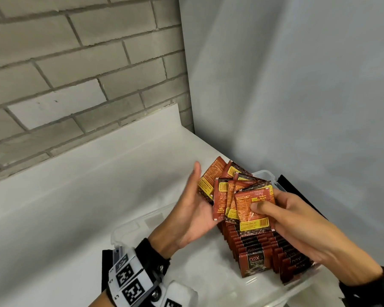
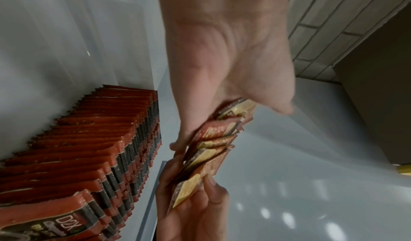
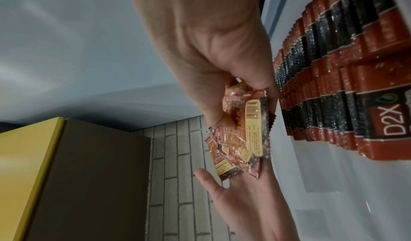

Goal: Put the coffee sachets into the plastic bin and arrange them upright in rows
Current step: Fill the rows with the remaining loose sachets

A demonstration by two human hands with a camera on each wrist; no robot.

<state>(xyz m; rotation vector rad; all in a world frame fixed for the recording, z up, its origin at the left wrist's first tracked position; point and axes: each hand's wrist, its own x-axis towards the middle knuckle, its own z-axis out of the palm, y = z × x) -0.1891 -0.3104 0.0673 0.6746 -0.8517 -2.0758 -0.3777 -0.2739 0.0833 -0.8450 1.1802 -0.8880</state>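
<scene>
One clear bin point(image 1: 122, 229), two upright sachet rows point(image 1: 256, 249), one fanned sachet bunch point(image 1: 230, 196).

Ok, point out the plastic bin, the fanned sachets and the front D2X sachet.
plastic bin point(image 1: 265, 173), head view, far corner rim.
fanned sachets point(image 1: 244, 206), head view, front sachet's orange back.
front D2X sachet point(image 1: 254, 265), head view, its dark label.

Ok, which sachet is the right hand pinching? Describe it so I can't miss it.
Find the clear plastic bin on the counter, holding rows of upright sachets. Above them a fan of loose sachets rests on the left hand. The front sachet, under the thumb of the right hand, overlaps the others and shows its yellow barcode strip whole.
</scene>
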